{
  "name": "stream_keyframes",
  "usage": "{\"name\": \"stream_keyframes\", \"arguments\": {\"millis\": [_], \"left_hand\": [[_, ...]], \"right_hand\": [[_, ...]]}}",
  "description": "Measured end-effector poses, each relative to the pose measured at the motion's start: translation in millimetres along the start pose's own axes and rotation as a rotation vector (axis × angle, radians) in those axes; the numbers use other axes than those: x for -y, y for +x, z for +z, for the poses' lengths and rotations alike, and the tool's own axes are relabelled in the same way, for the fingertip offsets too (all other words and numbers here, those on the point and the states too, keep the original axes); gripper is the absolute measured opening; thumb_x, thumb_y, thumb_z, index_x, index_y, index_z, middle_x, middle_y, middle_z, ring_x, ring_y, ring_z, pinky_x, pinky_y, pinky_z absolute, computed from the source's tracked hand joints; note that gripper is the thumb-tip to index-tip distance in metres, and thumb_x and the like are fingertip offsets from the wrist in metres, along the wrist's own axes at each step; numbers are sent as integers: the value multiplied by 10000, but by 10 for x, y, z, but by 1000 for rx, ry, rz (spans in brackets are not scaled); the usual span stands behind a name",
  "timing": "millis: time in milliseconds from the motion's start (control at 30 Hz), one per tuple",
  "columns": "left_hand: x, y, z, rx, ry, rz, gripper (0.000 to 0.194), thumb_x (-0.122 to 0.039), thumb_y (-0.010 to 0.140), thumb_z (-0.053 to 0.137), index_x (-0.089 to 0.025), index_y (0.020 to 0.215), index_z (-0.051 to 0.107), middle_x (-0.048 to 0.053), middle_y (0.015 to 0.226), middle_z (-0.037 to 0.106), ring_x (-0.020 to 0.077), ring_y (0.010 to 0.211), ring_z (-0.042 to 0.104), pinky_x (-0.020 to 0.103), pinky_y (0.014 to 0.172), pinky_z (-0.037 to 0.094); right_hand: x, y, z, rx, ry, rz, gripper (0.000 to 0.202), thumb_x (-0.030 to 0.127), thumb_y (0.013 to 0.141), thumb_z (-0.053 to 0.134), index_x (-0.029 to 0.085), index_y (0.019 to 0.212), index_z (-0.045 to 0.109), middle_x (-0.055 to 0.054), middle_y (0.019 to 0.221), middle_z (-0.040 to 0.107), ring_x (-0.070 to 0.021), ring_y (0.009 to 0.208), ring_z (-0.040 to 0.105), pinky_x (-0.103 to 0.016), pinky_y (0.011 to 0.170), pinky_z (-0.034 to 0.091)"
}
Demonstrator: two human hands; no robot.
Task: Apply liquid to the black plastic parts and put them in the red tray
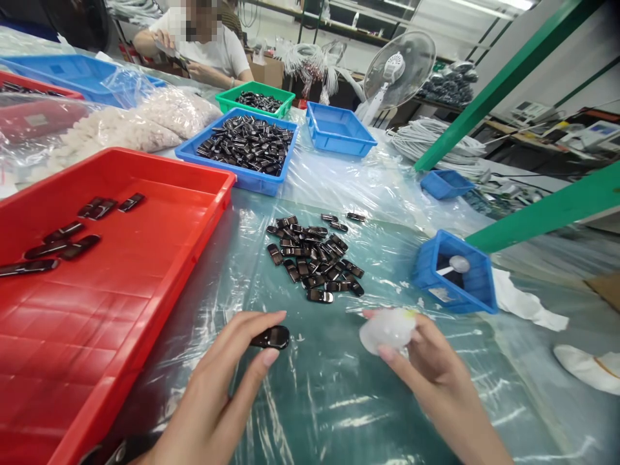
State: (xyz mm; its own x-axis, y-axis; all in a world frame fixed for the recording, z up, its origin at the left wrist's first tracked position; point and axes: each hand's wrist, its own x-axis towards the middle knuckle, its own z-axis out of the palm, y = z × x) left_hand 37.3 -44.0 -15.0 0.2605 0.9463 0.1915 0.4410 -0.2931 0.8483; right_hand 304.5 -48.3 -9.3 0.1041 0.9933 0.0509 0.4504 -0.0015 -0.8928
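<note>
Between the thumb and fingers of my left hand (220, 384) is a glossy black oblong plastic piece (278, 337), its rounded end pointing right. My right hand (438, 378) grips a soft-looking white wad (387, 330), slightly blurred, with a small yellow spot at its upper edge. The two hands are apart, low over the green, plastic-covered table (339, 387). Just beyond them lies a loose pile of similar black pieces (314, 255). To the left, a red tray (116, 271) holds several more of these pieces.
Behind the pile stand a blue tray (181, 150) and a green tray (223, 98), both full of black pieces. Another blue tray (339, 145) is farther right. A small blue bin (458, 298) containing a white scoop-like item sits beside green posts (547, 213). A person (232, 55) works opposite.
</note>
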Motion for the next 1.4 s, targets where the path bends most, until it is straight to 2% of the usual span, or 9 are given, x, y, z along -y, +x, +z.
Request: {"name": "stream_keyframes", "arguments": {"millis": [200, 300, 400, 500, 633, 800, 1000, 1167, 1400], "left_hand": [[-38, 0, 26, -12, -104, -77, 259, -282, 994, 454, -397, 1222, 500, -57, 1197, 618, 148, 1154, 570, 196, 854, 510], [-35, 4, 44, -45, -130, -85, 243, -290, 990, 465, -375, 1210, 523, -36, 1194, 619, 168, 1161, 569, 224, 856, 515], [-19, 24, 59, -33, -121, -27, 241, -245, 984, 471, -334, 1199, 533, -7, 1141, 628, 175, 1118, 599, 251, 861, 524], [3, 33, 68, -2, -97, 34, 256, -213, 984, 466, -334, 1204, 515, -2, 1142, 624, 169, 1107, 610, 255, 873, 528], [27, 1, 72, 37, -84, 68, 285, -200, 988, 461, -336, 1237, 486, 0, 1160, 612, 170, 1143, 588, 258, 907, 515], [24, -20, 65, 53, -94, 72, 287, -192, 988, 460, -323, 1243, 480, 7, 1141, 601, 165, 1109, 593, 269, 916, 498], [14, -26, 62, 97, -81, 154, 303, -157, 974, 471, -309, 1235, 485, 9, 1119, 614, 169, 1048, 601, 266, 882, 490], [38, -55, 99, 66, -99, 194, 315, -142, 983, 431, -301, 1251, 474, 26, 1134, 597, 180, 1059, 574, 280, 901, 454], [55, -66, 84, 91, -81, 266, 308, -173, 1004, 422, -293, 1287, 451, 10, 1165, 593, 149, 1077, 559, 233, 922, 415]], "right_hand": [[-88, 5, 117, -232, -144, -204, 315, 276, 843, 679, 257, 1106, 506, -94, 1151, 659, -227, 994, 651, -372, 804, 537], [-30, -125, 182, -317, -223, -404, 325, 138, 805, 698, 299, 1039, 541, -12, 953, 606, -208, 899, 600, -372, 811, 490], [77, -201, 355, 8, -394, -557, 344, 34, 845, 605, 280, 1085, 600, -40, 939, 646, -216, 853, 640, -356, 731, 528], [162, -148, 587, 133, -452, -573, 298, 55, 891, 540, 221, 1124, 623, -93, 1000, 646, -239, 872, 644, -361, 700, 542], [202, -10, 756, 203, -446, -505, 246, 71, 926, 459, 197, 950, 668, -88, 870, 638, -254, 786, 598, -393, 652, 519], [292, 28, 681, 200, -255, -361, 176, 124, 951, 439, 224, 925, 581, -57, 913, 581, -213, 839, 588, -358, 736, 508], [510, -80, 577, 281, 117, -105, 128, 301, 991, 434, 244, 921, 525, 6, 773, 607, -144, 714, 645, -264, 664, 552], [564, -160, 627, 457, 858, 352, 163, 345, 866, 682, 199, 840, 615, 33, 700, 632, -85, 662, 607, -198, 675, 498], [532, -168, 687, 464, 1023, 464, 240, 356, 800, 759, 168, 796, 611, 39, 639, 614, -60, 574, 562, -181, 577, 483]]}}
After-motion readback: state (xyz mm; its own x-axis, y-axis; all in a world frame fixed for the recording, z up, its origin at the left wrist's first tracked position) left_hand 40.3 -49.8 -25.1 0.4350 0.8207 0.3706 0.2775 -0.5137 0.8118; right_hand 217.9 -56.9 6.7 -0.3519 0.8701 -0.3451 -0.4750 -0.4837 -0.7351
